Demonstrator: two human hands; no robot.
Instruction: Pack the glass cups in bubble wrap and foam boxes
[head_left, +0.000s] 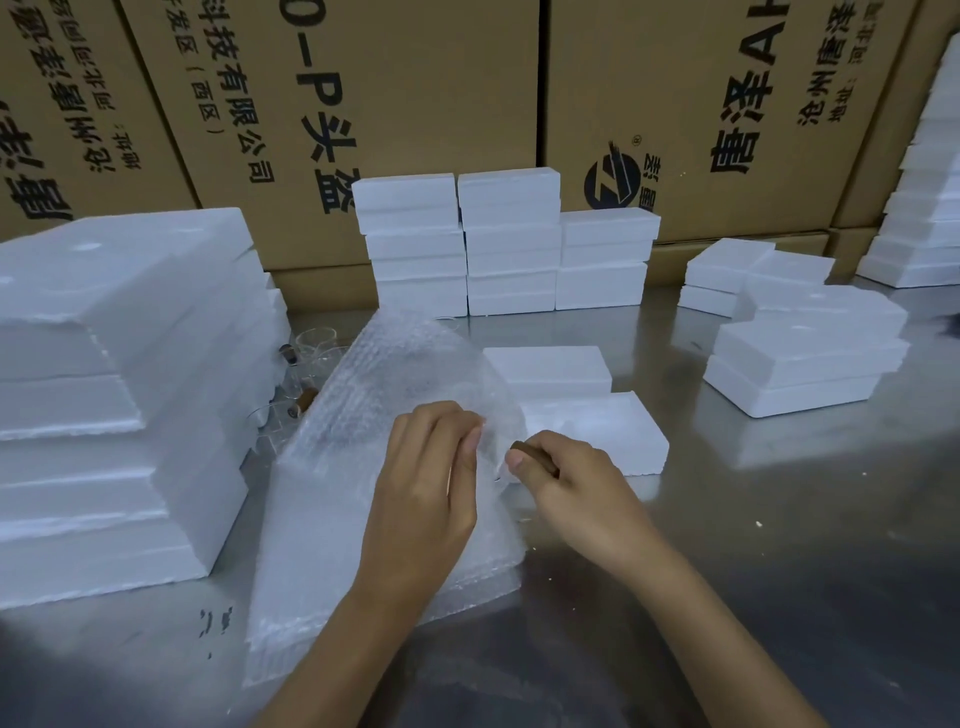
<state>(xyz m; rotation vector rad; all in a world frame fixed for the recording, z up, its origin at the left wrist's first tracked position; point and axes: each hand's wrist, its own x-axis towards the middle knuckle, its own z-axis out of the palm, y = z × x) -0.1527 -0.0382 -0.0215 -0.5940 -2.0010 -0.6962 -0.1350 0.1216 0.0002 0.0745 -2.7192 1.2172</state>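
Left hand (434, 467) pinches the edge of the bubble wrap (374, 467) between thumb and curled fingers, near frame centre. Right hand (558, 478) sits just beside it at its 3 o'clock, fingers curled around a small item with a brown cork-like end (522, 448); probably a glass cup with a stopper, glass part too clear to confirm. The wrap sheet runs long from 6 o'clock at the near worktop (779, 545) edge up to 12 o'clock, top end curling over. Key relation: the held item lies at the wrap's right edge, touching or nearly touching it, its axis roughly 10-to-4 o'clock, so a roll into the sheet would go toward 9 o'clock. Right hand is nearer the open foam box (597, 431), which lies just past it at 1 o'clock, lid (548, 371) behind that. More cups (311, 345) stand at 10 o'clock from the hands, behind the wrap, beside the tall foam stack (119, 389); left hand is nearer those. Wrapping looks barely begun; boxing not yet done.
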